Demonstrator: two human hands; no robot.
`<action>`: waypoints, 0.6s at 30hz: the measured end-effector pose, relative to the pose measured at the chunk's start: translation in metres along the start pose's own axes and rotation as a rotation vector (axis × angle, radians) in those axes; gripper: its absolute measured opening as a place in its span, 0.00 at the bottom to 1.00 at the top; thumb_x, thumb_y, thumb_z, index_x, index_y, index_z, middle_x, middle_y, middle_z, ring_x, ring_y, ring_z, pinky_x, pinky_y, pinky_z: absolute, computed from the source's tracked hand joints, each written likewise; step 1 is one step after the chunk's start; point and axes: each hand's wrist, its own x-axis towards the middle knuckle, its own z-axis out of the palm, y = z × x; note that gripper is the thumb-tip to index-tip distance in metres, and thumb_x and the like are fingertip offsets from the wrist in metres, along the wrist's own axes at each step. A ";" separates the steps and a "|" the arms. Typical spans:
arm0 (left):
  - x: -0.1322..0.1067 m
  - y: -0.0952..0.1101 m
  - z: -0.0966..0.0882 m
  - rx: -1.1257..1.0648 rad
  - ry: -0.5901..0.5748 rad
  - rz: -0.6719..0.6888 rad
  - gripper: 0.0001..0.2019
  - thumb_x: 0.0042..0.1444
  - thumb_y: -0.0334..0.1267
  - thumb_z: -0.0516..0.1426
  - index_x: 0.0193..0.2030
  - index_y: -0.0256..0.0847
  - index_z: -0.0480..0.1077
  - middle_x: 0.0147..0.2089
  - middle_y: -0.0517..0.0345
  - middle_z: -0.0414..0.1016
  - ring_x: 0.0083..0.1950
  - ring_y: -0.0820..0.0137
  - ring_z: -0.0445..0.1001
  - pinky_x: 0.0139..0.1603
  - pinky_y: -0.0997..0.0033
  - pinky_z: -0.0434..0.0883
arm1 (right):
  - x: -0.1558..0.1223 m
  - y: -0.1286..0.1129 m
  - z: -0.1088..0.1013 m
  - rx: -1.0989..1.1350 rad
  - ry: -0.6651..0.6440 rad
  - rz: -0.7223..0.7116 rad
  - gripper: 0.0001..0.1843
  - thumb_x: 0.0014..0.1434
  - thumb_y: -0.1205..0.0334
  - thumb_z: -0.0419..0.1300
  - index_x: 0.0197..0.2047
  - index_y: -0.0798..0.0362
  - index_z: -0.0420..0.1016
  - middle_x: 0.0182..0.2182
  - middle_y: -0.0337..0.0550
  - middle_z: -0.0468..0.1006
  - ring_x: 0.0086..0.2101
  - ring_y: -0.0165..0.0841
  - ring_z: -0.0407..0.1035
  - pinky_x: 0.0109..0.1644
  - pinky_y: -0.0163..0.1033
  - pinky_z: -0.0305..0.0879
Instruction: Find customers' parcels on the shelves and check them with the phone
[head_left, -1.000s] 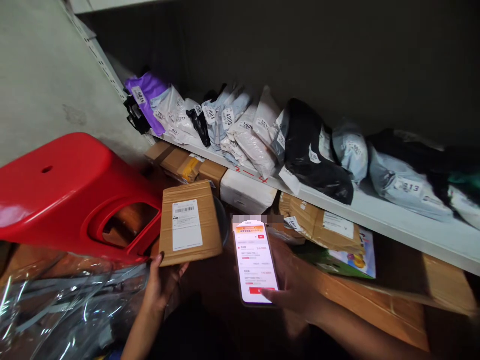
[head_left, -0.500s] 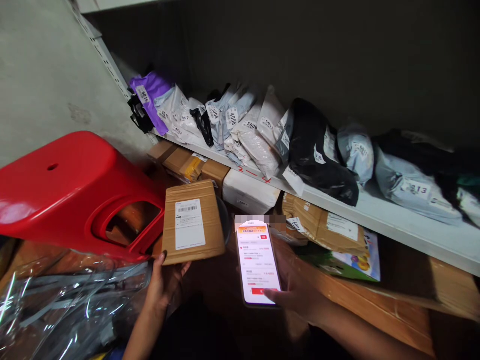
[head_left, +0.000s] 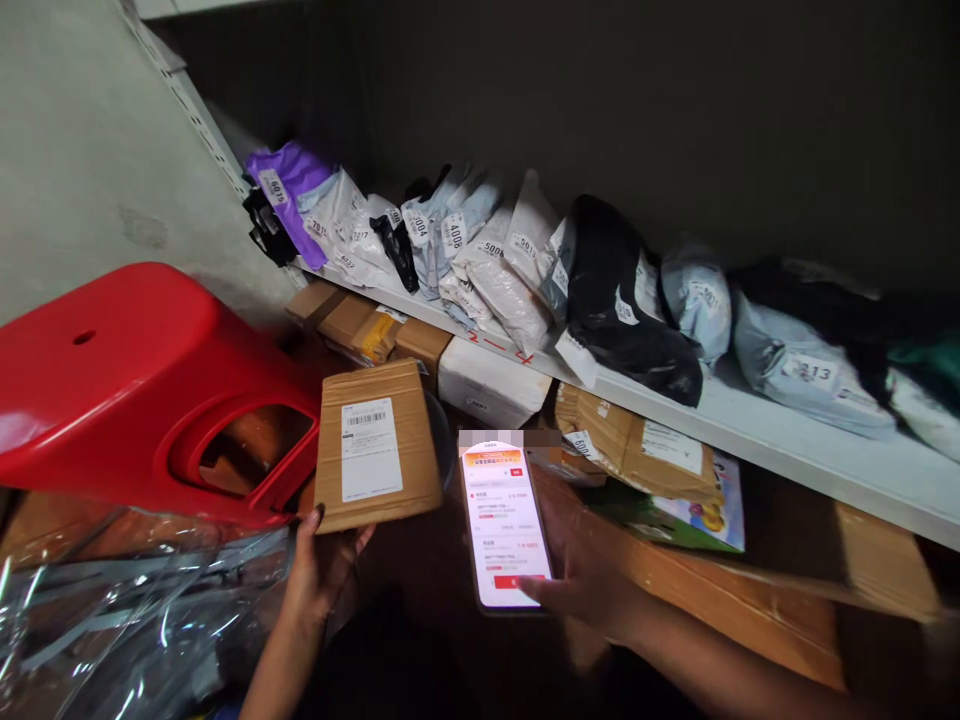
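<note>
My left hand (head_left: 324, 565) is closed on the lower edge of a flat brown cardboard parcel (head_left: 421, 440), thumb in front and fingers behind. A white label with a barcode (head_left: 371, 450) faces me from it. In my right hand (head_left: 581, 570) lies a smartphone (head_left: 506, 540) with a lit screen of text entries, held upright beside the parcel. My right thumb rests over a red button low on the screen. The fingers behind the phone are mostly hidden.
A red plastic stool (head_left: 150, 370) stands at left above clear plastic sheeting (head_left: 135, 620). Ahead, a white shelf (head_left: 757, 420) bears several numbered mailing bags, among them a black bag (head_left: 626, 320). Below it are a white box (head_left: 491, 380) and a worn cardboard box (head_left: 630, 440).
The whole view has shifted slightly, so shelf, parcel and phone all appear a little further left. Both hands keep their holds, and the thumb stays at the red button.
</note>
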 end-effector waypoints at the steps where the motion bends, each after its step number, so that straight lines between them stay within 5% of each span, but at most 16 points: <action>1: -0.001 0.001 0.000 0.008 0.003 0.006 0.24 0.42 0.48 0.67 0.48 0.47 0.75 0.47 0.57 0.80 0.46 0.61 0.76 0.43 0.59 0.78 | 0.000 -0.001 0.001 0.002 0.000 0.001 0.49 0.51 0.55 0.70 0.67 0.45 0.45 0.56 0.55 0.73 0.56 0.50 0.68 0.60 0.61 0.62; 12: 0.002 0.005 0.005 0.086 -0.028 0.024 0.29 0.39 0.53 0.67 0.51 0.51 0.74 0.52 0.59 0.79 0.47 0.59 0.76 0.40 0.59 0.80 | 0.003 -0.007 0.008 0.158 0.039 0.032 0.54 0.42 0.61 0.75 0.65 0.45 0.48 0.52 0.51 0.76 0.53 0.49 0.70 0.57 0.61 0.64; 18: 0.000 0.006 0.007 0.096 -0.023 0.017 0.30 0.35 0.53 0.68 0.50 0.51 0.75 0.52 0.58 0.79 0.47 0.58 0.76 0.40 0.58 0.80 | 0.008 -0.007 0.014 0.285 0.208 0.018 0.37 0.48 0.56 0.70 0.58 0.47 0.58 0.48 0.48 0.78 0.45 0.47 0.75 0.53 0.58 0.66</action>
